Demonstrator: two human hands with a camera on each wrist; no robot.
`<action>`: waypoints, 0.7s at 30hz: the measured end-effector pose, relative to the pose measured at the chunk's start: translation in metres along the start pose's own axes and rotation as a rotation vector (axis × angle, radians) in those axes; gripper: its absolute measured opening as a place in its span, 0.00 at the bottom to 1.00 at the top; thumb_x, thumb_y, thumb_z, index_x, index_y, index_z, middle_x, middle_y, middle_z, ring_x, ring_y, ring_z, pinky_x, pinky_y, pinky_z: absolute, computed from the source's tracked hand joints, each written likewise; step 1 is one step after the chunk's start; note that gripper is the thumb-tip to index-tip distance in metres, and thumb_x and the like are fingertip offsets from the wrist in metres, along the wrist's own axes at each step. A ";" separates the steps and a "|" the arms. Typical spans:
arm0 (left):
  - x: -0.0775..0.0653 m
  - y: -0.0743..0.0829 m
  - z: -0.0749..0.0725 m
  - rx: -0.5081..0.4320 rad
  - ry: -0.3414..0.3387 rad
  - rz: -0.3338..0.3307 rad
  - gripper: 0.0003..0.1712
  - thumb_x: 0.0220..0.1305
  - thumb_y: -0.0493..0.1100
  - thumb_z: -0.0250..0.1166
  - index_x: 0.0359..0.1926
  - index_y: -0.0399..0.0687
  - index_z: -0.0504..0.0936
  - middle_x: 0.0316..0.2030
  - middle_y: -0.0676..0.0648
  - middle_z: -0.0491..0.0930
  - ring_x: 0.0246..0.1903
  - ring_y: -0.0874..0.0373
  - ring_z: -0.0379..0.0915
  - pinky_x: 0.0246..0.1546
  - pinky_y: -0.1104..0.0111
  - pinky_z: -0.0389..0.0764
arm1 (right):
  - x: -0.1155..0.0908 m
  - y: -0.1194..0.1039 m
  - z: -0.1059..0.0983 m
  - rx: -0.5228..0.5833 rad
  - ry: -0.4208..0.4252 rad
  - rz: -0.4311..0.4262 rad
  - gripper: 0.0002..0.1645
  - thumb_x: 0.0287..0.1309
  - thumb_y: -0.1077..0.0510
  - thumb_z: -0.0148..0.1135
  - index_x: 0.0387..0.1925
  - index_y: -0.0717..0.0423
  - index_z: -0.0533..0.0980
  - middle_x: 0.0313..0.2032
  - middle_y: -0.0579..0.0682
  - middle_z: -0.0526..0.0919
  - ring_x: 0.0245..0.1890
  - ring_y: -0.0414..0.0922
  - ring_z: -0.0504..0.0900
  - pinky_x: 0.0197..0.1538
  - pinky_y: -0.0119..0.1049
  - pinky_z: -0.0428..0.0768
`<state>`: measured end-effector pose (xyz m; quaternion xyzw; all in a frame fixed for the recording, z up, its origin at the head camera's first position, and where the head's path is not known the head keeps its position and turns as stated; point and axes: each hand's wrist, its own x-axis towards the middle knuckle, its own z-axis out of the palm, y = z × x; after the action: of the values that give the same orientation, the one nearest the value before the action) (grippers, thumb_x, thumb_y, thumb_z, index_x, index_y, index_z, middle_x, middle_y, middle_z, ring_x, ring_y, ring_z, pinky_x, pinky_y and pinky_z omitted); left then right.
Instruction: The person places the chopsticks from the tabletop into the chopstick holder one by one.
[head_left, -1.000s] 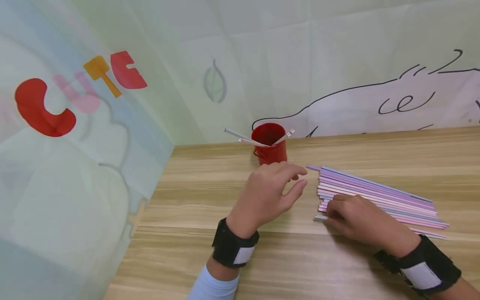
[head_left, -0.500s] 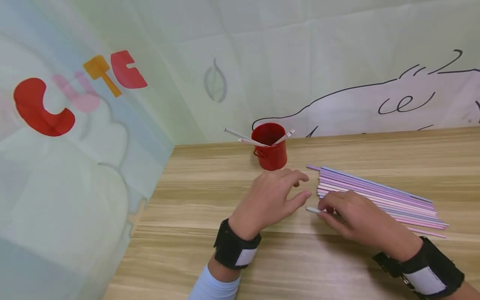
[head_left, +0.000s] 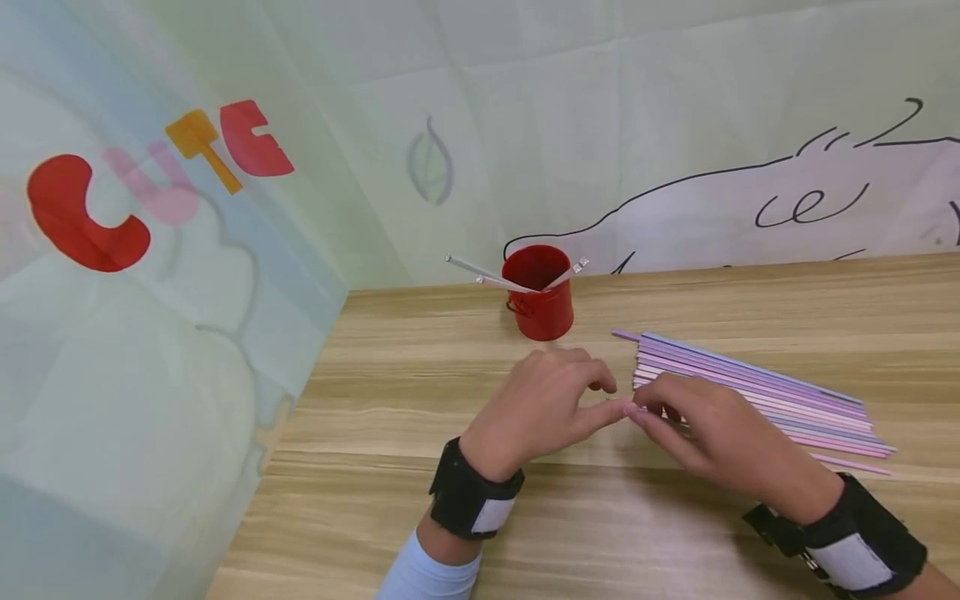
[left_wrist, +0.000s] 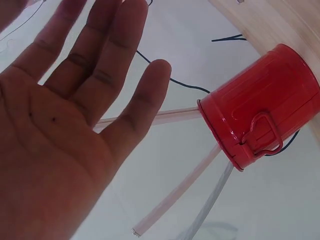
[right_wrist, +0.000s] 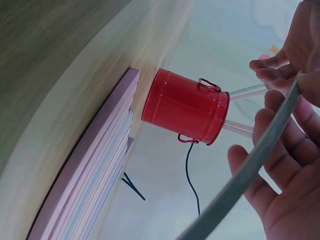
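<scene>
My right hand pinches a grey-green straw between thumb and fingers, in front of a pile of pastel straws. Most of that straw is hidden under the hand in the head view; in the right wrist view it slants up across the palm. My left hand hovers just left of it, its thumb tip meeting the right fingertips at the straw's end. The left wrist view shows the left fingers fairly straight and spread. Behind the left hand stands a red bucket with several pale straws leaning out.
The wooden table meets a printed cloth backdrop at the back and left. A single pink straw lies at the near side of the pile. The bucket stands close to the back cloth.
My right hand has lifted the grey-green straw from the pile's near side and moved it slightly left and away. My left hand has drawn back from the bucket, its thumb reaching the straw's end.
</scene>
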<state>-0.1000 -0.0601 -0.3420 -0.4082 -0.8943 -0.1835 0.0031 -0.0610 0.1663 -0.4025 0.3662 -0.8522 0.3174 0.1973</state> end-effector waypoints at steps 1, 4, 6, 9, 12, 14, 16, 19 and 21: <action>0.000 0.000 0.000 -0.010 0.000 0.008 0.15 0.68 0.57 0.66 0.42 0.53 0.88 0.34 0.57 0.84 0.32 0.69 0.75 0.33 0.80 0.72 | 0.000 0.000 0.000 0.010 0.011 -0.005 0.06 0.70 0.49 0.62 0.43 0.45 0.79 0.32 0.32 0.76 0.29 0.30 0.72 0.31 0.21 0.71; 0.000 0.000 -0.001 -0.055 -0.008 0.020 0.11 0.68 0.54 0.68 0.40 0.54 0.87 0.32 0.59 0.83 0.32 0.70 0.74 0.34 0.81 0.72 | 0.000 0.000 0.000 0.034 0.042 -0.020 0.09 0.72 0.47 0.59 0.44 0.45 0.79 0.33 0.32 0.77 0.29 0.30 0.72 0.30 0.23 0.72; 0.000 0.000 -0.003 -0.084 -0.011 0.018 0.10 0.67 0.53 0.68 0.40 0.53 0.87 0.32 0.59 0.82 0.33 0.70 0.74 0.36 0.81 0.72 | -0.001 -0.001 0.000 0.042 0.046 -0.013 0.07 0.69 0.50 0.64 0.45 0.46 0.79 0.32 0.33 0.77 0.29 0.31 0.72 0.29 0.23 0.72; -0.001 -0.001 -0.007 -0.115 0.004 -0.005 0.10 0.67 0.52 0.69 0.42 0.52 0.85 0.33 0.58 0.82 0.35 0.69 0.74 0.38 0.79 0.74 | -0.001 -0.001 0.000 0.043 0.049 -0.011 0.09 0.68 0.50 0.65 0.46 0.47 0.79 0.32 0.33 0.77 0.29 0.31 0.72 0.30 0.23 0.72; -0.003 -0.003 -0.010 -0.143 0.044 -0.016 0.10 0.66 0.50 0.70 0.42 0.51 0.84 0.34 0.57 0.81 0.36 0.67 0.75 0.38 0.78 0.75 | -0.001 0.000 -0.001 0.045 0.054 -0.015 0.11 0.67 0.52 0.67 0.47 0.50 0.80 0.33 0.34 0.78 0.29 0.31 0.73 0.31 0.24 0.74; -0.005 -0.005 -0.012 -0.160 0.077 -0.009 0.09 0.66 0.48 0.70 0.42 0.51 0.83 0.34 0.57 0.81 0.35 0.66 0.75 0.38 0.77 0.75 | 0.000 0.000 -0.001 0.046 0.053 -0.015 0.11 0.66 0.52 0.67 0.48 0.51 0.80 0.33 0.34 0.79 0.30 0.32 0.74 0.32 0.23 0.74; -0.006 -0.007 -0.013 -0.179 0.108 0.001 0.08 0.66 0.47 0.70 0.41 0.51 0.82 0.33 0.57 0.80 0.34 0.67 0.74 0.37 0.76 0.75 | 0.000 0.000 -0.001 0.045 0.053 -0.016 0.12 0.67 0.52 0.66 0.48 0.51 0.80 0.34 0.35 0.79 0.30 0.32 0.74 0.32 0.22 0.74; -0.007 -0.010 -0.015 -0.228 0.160 0.021 0.08 0.66 0.46 0.70 0.40 0.51 0.81 0.31 0.58 0.79 0.34 0.67 0.74 0.37 0.76 0.76 | 0.000 0.000 -0.001 0.045 0.051 -0.018 0.13 0.70 0.49 0.62 0.48 0.52 0.81 0.33 0.35 0.79 0.30 0.32 0.74 0.32 0.22 0.74; -0.008 -0.012 -0.017 -0.274 0.196 0.035 0.07 0.65 0.45 0.71 0.40 0.50 0.81 0.31 0.59 0.78 0.33 0.67 0.73 0.37 0.75 0.76 | 0.001 0.000 -0.001 0.050 0.048 -0.019 0.16 0.72 0.46 0.58 0.48 0.52 0.81 0.33 0.34 0.79 0.29 0.31 0.73 0.31 0.23 0.74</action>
<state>-0.1057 -0.0782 -0.3315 -0.4006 -0.8489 -0.3426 0.0378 -0.0615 0.1671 -0.4013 0.3713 -0.8355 0.3455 0.2115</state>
